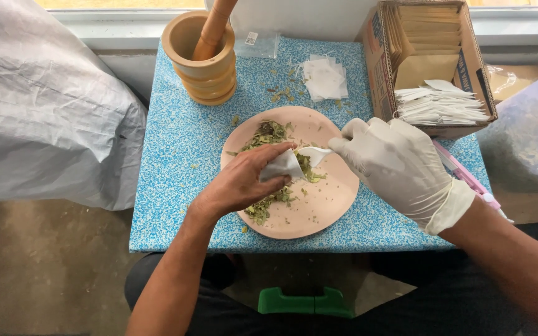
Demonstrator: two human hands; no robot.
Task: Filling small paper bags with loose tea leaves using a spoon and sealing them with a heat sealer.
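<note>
A pink plate lies on the blue speckled table with dried green leaves scattered over it. My bare left hand pinches one side of a small white paper sachet over the plate's middle. My right hand, in a white glove, grips the sachet's other edge, holding its mouth apart. Some leaves show inside and beside the sachet.
A wooden mortar with a pestle stands at the back left. Loose white sachets lie behind the plate. A cardboard box at the back right holds brown envelopes and more sachets. A pink tool lies at the right edge. Grey plastic sheeting hangs left.
</note>
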